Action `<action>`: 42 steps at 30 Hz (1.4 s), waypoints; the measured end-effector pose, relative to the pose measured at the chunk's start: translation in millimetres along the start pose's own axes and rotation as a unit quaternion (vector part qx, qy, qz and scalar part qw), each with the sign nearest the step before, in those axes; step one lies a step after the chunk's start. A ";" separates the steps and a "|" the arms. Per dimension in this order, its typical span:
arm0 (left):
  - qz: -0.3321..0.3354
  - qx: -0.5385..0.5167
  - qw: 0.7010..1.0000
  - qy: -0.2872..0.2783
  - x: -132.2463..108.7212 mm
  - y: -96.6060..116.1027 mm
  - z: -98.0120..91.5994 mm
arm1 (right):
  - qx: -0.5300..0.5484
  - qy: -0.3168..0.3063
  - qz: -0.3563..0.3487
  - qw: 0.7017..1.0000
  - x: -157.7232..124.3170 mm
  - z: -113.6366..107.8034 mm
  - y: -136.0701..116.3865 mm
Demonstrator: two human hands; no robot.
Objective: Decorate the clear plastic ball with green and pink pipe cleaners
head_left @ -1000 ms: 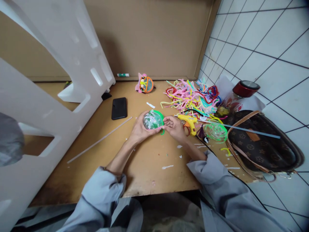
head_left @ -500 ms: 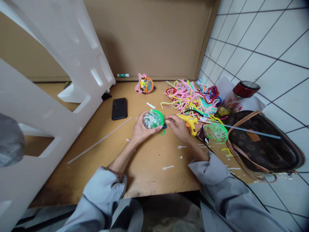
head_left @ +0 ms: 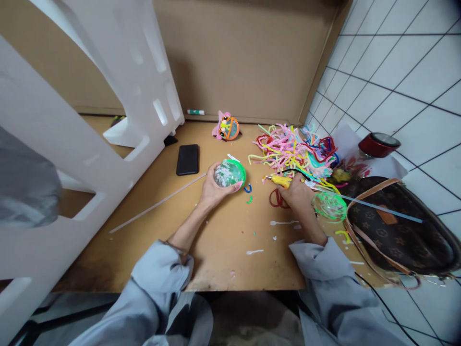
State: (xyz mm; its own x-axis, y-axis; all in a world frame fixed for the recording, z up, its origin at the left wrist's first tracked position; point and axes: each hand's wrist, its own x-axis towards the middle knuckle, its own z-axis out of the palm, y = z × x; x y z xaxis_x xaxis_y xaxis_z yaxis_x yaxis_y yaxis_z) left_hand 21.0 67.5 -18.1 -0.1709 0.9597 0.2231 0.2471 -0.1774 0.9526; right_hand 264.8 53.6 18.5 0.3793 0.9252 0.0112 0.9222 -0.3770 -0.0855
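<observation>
My left hand (head_left: pixel 213 188) is closed around a clear half ball (head_left: pixel 227 174) with a bright green rim, held over the table. My right hand (head_left: pixel 298 193) grips a yellow hot glue gun (head_left: pixel 281 180), its nozzle pointing left; a clear glue stick (head_left: pixel 374 205) runs out behind it to the right. Red-handled scissors (head_left: pixel 278 199) lie beside my right hand, partly hidden by it. Another clear piece with green edging (head_left: pixel 330 206) rests right of that hand. Short blue (head_left: pixel 248 189) and green pipe cleaner bits (head_left: pixel 249 199) sit between the hands.
A heap of colourful pipe cleaners (head_left: pixel 295 151) lies at the back right. Around it are a brown handbag (head_left: pixel 406 230) and a red-lidded jar (head_left: pixel 380 144). A black phone (head_left: pixel 188 159), a long glue stick (head_left: pixel 158 204) and a decorated orange-rimmed figure (head_left: pixel 228 127) are farther left. A white plastic partition (head_left: pixel 137 86) stands left.
My right hand has moved from beside the half ball to the glue gun and taken hold of it. The scissors have come into sight. My left hand still holds the half ball.
</observation>
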 end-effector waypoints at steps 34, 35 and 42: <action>-0.028 -0.055 0.998 -0.024 -1.5 -2.7 2.5 | 0.186 0.223 -0.258 0.922 -19.0 9.1 -10.0; -0.026 -0.055 0.998 -0.026 -1.6 -3.2 2.6 | 0.185 0.224 -0.262 0.920 -19.1 9.4 -10.1; -0.016 -0.064 0.997 -0.034 -1.8 -6.2 1.7 | 0.203 0.221 -0.280 0.912 -19.8 10.0 -11.6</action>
State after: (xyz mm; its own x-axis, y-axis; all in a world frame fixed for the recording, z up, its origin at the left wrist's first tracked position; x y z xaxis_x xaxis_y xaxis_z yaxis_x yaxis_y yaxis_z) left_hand 21.5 67.3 -24.7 -0.1114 0.9769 0.1823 0.1174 -0.1692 0.9786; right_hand 245.8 40.1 9.4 -0.0665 0.8263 0.5593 0.9106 0.2794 -0.3044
